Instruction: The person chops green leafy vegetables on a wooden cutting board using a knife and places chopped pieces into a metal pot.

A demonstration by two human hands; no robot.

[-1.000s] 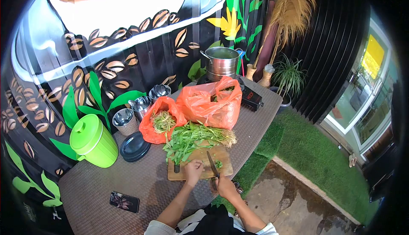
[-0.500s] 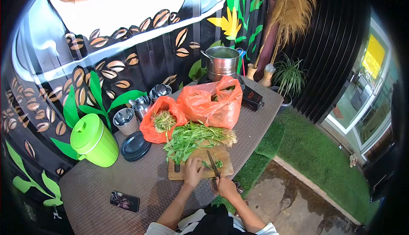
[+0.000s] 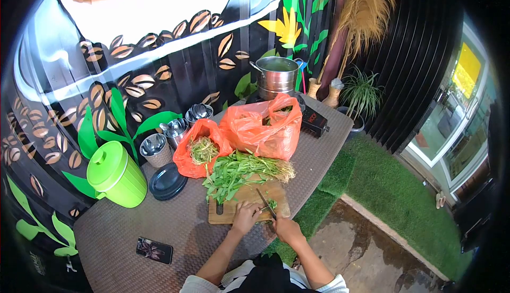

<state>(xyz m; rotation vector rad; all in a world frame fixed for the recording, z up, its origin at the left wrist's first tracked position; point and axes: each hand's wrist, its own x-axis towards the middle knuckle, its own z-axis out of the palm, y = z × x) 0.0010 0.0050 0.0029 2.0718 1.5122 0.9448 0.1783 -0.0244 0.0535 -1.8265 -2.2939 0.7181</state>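
Note:
A wooden cutting board (image 3: 231,213) lies on the table before me. My right hand (image 3: 288,230) grips a knife (image 3: 267,204), its blade angled up and left over the board. My left hand (image 3: 247,216) rests on the board left of the blade, its fingers closed over a few green stems (image 3: 263,208). Chopped greens (image 3: 272,204) form a small pile just right of the blade. A bunch of leafy greens (image 3: 228,179) lies across the board's far edge, roots to the right.
Behind the greens stand a small red bag (image 3: 183,160) of trimmings and a larger red plastic bag (image 3: 263,136). A steel pot (image 3: 277,80) sits farther back. Left are dark plates (image 3: 168,181), a green lidded bucket (image 3: 118,176) and a phone (image 3: 154,250).
My left hand has shifted slightly right and down, closer to the knife. The right hand has moved a little to the right, with the blade still over the board.

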